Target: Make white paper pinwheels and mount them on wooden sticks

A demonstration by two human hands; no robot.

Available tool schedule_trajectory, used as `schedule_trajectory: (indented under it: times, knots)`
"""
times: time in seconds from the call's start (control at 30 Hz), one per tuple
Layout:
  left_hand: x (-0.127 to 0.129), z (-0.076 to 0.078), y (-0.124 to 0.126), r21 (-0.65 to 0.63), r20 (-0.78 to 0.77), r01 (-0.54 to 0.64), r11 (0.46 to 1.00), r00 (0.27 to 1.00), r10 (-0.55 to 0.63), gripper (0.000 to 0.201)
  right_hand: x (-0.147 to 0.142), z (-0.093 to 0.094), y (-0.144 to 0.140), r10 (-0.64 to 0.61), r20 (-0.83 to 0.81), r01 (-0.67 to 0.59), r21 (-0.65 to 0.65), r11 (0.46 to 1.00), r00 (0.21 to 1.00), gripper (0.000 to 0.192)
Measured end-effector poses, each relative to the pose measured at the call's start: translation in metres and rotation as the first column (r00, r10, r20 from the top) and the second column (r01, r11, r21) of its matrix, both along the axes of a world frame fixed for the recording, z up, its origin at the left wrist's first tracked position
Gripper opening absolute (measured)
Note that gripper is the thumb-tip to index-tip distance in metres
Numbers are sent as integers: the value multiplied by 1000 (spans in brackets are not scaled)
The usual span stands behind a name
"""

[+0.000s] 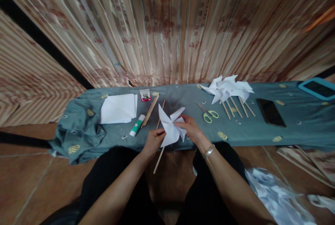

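Note:
A white paper pinwheel (169, 133) on a wooden stick (158, 162) is held above the table's near edge, its stick slanting down toward my lap. My left hand (154, 142) pinches the pinwheel at its lower left edge. On the other side, my right hand (191, 129) has its fingers closed on the paper, a fingertip near the pin at the centre. Part of the right fingers is hidden behind the blades. Beyond the pinwheel lie several loose wooden sticks (150, 111), with a green and white glue stick (137, 125) to their left.
On the cloth-covered table (235, 132) lie a paper stack (118, 109), a small red box of pins (145, 95), green-handled scissors (208, 114), several finished pinwheels (227, 89), a phone (271, 112) and a blue-framed tablet (319, 88). A plastic bag (277, 195) rests on the floor.

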State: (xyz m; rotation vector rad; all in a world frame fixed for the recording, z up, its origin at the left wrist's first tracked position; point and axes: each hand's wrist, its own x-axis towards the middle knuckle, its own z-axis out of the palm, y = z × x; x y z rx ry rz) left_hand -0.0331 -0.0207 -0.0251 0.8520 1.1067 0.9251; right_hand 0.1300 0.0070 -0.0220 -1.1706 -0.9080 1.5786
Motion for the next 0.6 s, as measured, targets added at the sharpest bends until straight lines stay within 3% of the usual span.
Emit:
schedule_trajectory:
  times: [0.17, 0.37, 0.5, 0.6]
  knots:
    - [4, 6, -21, -103, 67, 4, 995, 998, 3, 34, 2, 0, 0, -1, 15, 0, 24, 1000, 1000, 32]
    - [6, 5, -48, -5, 28, -46, 999, 999, 47, 18, -2, -4, -4, 45, 58, -48, 58, 997, 997, 36]
    - [7, -3, -62, -22, 36, -88, 996, 995, 89, 20, -3, -11, -8, 56, 220, -87, 134, 987, 974, 49]
    - [7, -11, -69, -27, 39, -112, 993, 993, 113, 21, -4, -14, -12, 63, 424, -131, 133, 982, 904, 54]
